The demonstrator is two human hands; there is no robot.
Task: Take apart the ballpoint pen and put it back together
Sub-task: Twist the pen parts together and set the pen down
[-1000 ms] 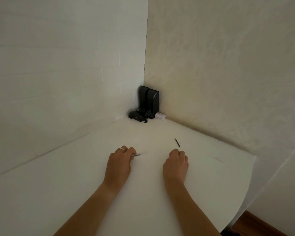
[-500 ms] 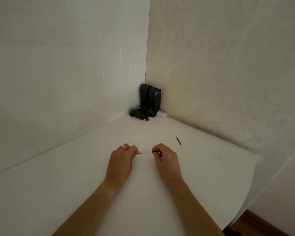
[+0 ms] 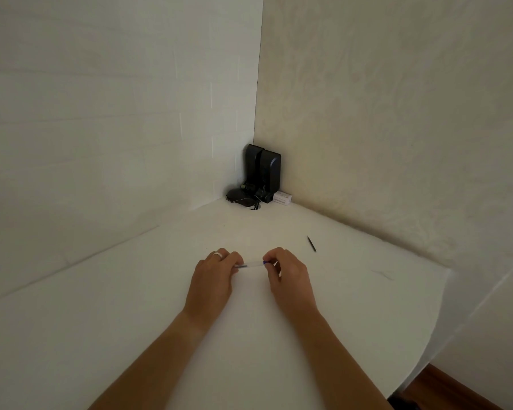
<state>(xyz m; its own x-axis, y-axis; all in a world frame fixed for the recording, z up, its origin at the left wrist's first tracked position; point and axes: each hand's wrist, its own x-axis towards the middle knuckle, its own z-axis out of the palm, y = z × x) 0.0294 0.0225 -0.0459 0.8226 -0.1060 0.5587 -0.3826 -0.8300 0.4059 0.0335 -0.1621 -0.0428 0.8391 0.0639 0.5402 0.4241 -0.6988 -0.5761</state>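
**Both hands hold the pen barrel over the white desk**

The clear plastic ballpoint pen barrel (image 3: 253, 264) lies level between the two hands, just above the white desk (image 3: 131, 321), near the middle of the surface. The left hand (image 3: 212, 281), with a silver ring (image 3: 217, 255) on one finger, pinches the barrel's left end, where a short dark section shows; its fingers (image 3: 234, 258) are closed together on the barrel. The right hand (image 3: 290, 276) pinches the right end, where a small blue part (image 3: 265, 262) shows at the fingertips; its fingers (image 3: 271, 257) are likewise clamped on the pen. Whether the blue part is seated in the barrel or only held against it is too small to tell. Both forearms reach in from the lower edge of the view, backs of the hands turned up.

A thin dark refill-like rod (image 3: 311, 243) lies flat on the desk, to the right of and beyond the right hand, well apart from it. A faint dark mark (image 3: 382, 273) sits further right on the desk near its edge.

In the far corner where the two pale walls meet, a pair of black upright boxes (image 3: 262, 170) stand against the wall. A black rounded object with cords (image 3: 240, 196) lies just in front of them on the left, and a small white box (image 3: 282, 198) lies just beside them on the right.
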